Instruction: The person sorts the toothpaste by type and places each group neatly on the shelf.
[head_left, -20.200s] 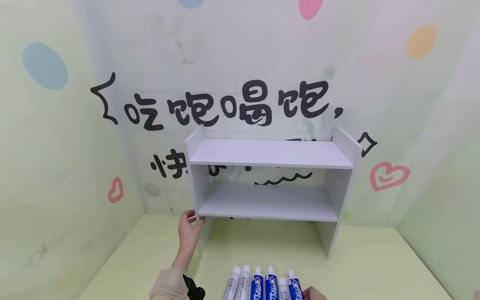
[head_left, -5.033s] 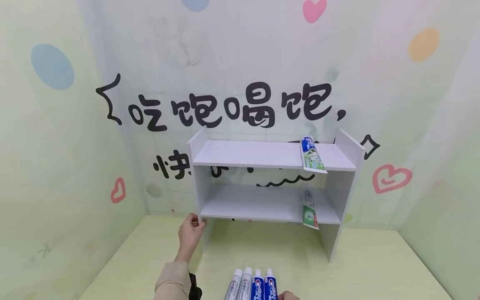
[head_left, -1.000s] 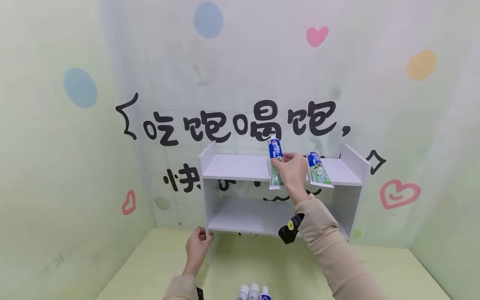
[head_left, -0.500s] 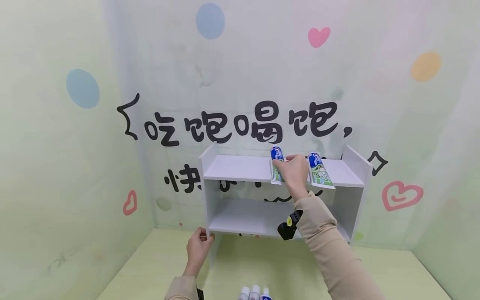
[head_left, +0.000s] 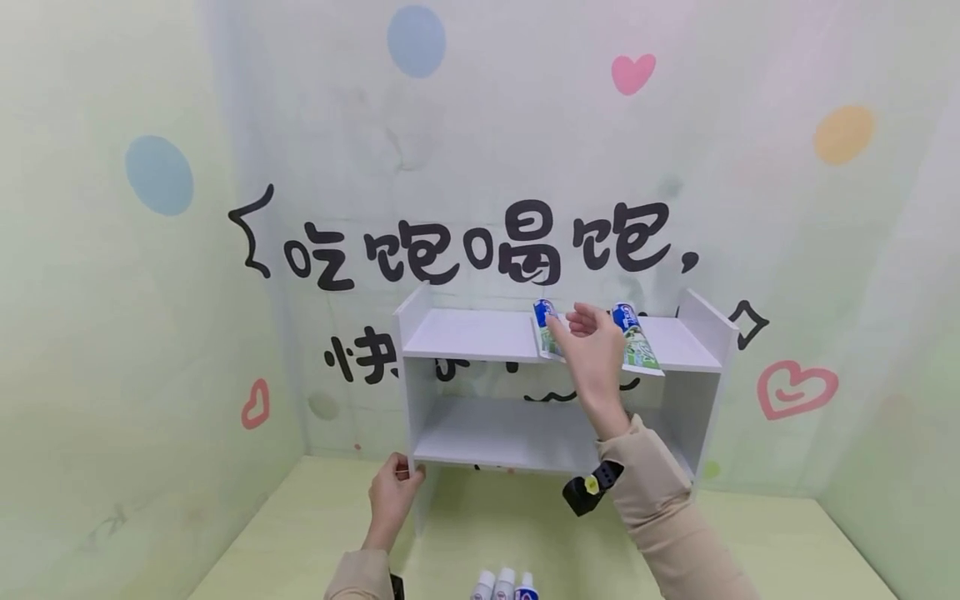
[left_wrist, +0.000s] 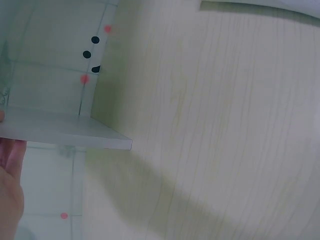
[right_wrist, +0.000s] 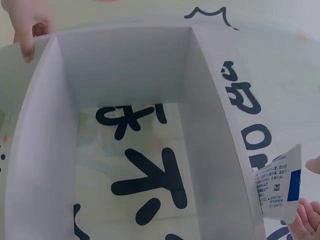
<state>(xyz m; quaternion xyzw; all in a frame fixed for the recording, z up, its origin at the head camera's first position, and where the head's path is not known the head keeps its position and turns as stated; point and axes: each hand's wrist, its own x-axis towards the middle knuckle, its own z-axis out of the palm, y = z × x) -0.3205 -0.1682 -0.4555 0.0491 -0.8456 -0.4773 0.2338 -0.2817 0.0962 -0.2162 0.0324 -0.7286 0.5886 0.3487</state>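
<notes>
My left hand point(head_left: 393, 500) grips the white shelf's left side panel, also visible in the left wrist view as a hand point(left_wrist: 11, 195) at the panel point(left_wrist: 65, 135). On the top tier point(head_left: 472, 337) lie two blue and green toothpaste tubes, a left one point(head_left: 543, 321) and a right one point(head_left: 637, 346) whose end overhangs the front edge. My right hand point(head_left: 596, 358) is just right of the left tube, thumb and fingers apart, holding nothing. In the right wrist view, the crimped tube end point(right_wrist: 280, 185) is beside that hand point(right_wrist: 306, 222).
Two white-capped tubes point(head_left: 504, 583) and a blue tube point(head_left: 527, 593) lie on the pale table point(head_left: 765, 542) at the bottom edge. My right forearm covers the right part of the middle tier point(head_left: 487, 429). Printed walls stand behind and at both sides.
Over the last second, my right hand lowered the left tube onto the top tier and let go. Five seconds ago only the right tube lay there; twenty seconds ago both tiers held nothing.
</notes>
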